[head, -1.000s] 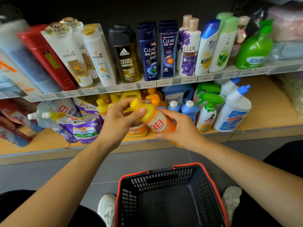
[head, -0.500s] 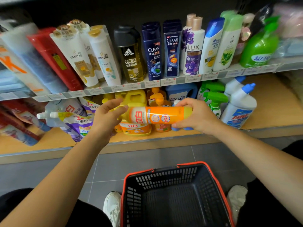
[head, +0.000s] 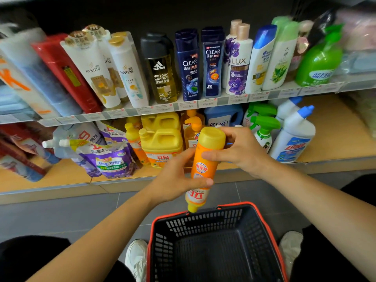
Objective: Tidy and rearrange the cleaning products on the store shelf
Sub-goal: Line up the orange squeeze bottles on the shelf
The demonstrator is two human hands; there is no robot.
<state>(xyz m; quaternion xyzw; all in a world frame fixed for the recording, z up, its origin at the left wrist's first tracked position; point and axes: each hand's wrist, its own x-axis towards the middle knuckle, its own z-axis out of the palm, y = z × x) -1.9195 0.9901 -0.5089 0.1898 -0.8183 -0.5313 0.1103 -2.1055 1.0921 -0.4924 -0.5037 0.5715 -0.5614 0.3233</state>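
Head view, centre of the frame: an orange detergent bottle (head: 205,162) is held upside down in the air, its yellow base uppermost and its yellow cap pointing down just above the far rim of a black basket (head: 264,222) with a red edge. The left hand (head: 175,178) grips the bottle's lower half, thumb laid across the label and fingers curled behind. The right hand (head: 242,151) holds the upper part, thumb on the front and fingers wrapped round near the base.

Behind the bottle, on the lower shelf (head: 335,139), stand yellow jugs (head: 162,143), orange pump bottles (head: 193,129), green spray bottles (head: 264,129) and white bottles with blue caps (head: 293,137) to the right. Purple refill pouches (head: 109,159) lie at the left of the frame. The upper shelf (head: 223,99) carries a row of shampoo bottles (head: 189,64); the things at its far left and right are too blurred to tell. At the bottom of the frame, white shoes (head: 136,259) flank the basket on a grey tiled floor (head: 61,216).
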